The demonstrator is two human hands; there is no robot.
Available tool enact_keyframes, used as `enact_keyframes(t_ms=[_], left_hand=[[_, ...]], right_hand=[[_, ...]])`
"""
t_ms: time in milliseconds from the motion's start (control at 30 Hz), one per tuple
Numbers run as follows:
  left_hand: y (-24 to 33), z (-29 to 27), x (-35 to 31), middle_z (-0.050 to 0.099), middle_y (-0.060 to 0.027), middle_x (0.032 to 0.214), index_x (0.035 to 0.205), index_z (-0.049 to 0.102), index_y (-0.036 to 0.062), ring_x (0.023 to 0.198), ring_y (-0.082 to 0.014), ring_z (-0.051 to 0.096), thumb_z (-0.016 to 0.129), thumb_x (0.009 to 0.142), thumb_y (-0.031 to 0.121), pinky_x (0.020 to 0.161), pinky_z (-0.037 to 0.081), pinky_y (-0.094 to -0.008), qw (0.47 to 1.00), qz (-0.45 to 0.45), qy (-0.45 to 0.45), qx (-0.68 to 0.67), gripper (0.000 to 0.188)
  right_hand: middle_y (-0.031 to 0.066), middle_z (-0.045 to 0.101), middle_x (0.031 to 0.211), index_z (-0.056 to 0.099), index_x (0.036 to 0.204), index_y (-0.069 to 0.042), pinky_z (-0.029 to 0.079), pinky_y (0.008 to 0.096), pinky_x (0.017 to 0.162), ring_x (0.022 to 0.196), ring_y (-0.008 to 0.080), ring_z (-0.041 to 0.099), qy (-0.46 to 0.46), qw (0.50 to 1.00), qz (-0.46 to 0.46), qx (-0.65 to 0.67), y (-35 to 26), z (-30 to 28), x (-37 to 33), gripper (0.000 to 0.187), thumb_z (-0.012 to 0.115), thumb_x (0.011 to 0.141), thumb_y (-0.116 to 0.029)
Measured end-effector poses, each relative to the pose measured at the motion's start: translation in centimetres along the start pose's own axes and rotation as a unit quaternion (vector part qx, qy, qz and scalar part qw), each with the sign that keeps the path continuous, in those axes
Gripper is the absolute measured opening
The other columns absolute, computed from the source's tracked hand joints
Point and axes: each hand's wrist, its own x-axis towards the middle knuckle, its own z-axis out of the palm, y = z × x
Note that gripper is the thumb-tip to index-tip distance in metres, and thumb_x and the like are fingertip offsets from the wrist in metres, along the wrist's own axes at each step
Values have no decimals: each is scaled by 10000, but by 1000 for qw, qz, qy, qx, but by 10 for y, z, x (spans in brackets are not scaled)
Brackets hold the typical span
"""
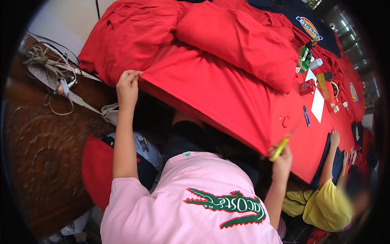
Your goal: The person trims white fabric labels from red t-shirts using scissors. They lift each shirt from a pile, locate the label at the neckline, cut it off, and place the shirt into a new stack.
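- The red cloth (211, 91) lies between the two hands, its near edge running taut from one to the other along the table's near side.
- The left hand (128, 87) is narrowed to a pinch on the cloth's left end, thumb and fingers together, with the forearm reaching up from below.
- The right hand (283, 162) is closed around a yellow tool (280, 150), which tilts up and away; its far tip is blurred.
- The cloth's right corner comes to a point at the right hand's fingers; whether they grip it as well, I cannot tell.
- Beyond the cloth, and farther from both hands, lies a thick red fabric bundle (237, 44); a rumpled red heap (128, 36) sits just past the left hand.
- To the right of the cloth, on the red table surface (302, 156), are a blue pen-like tool (306, 116), a white paper (317, 106) and a small red box (307, 87).
- Farther right, a co-worker's hand (334, 139) rests on dark navy cloth (323, 160), well apart from the stretched red cloth.
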Motion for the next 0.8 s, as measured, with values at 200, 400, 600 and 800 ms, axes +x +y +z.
enact_keyframes(t_ms=[200,400,600,800], left_hand=[[40,13,-47,665,-109,1188,1081,746,97,1142,-342,630,671,899,15,993,484,-457,984,110,-74,115,213],[122,70,-106,622,-96,1394,1084,660,81,1296,-311,609,864,768,119,1109,493,-473,900,342,-263,-60,378],[143,80,-94,724,-91,1248,906,729,42,1169,-290,685,827,830,113,1035,525,-432,883,301,-343,-113,143],[158,57,-30,744,-102,1221,1014,742,34,1136,-255,700,777,906,79,1021,523,-395,931,236,-268,-80,122]], right_hand=[[94,766,881,660,1038,-30,490,224,593,685,119,697,-10,995,92,-28,7,14,-24,110,728,983,-97],[110,784,891,676,1088,-22,448,213,577,632,109,691,55,993,36,-99,-29,-9,-8,241,735,1034,-249],[83,759,891,679,1094,14,547,238,610,800,105,729,51,998,16,-27,-29,-1,-16,135,735,1012,-77],[51,772,843,771,1178,23,464,203,555,714,53,676,27,994,75,-77,-33,4,-23,248,757,1004,-152]])
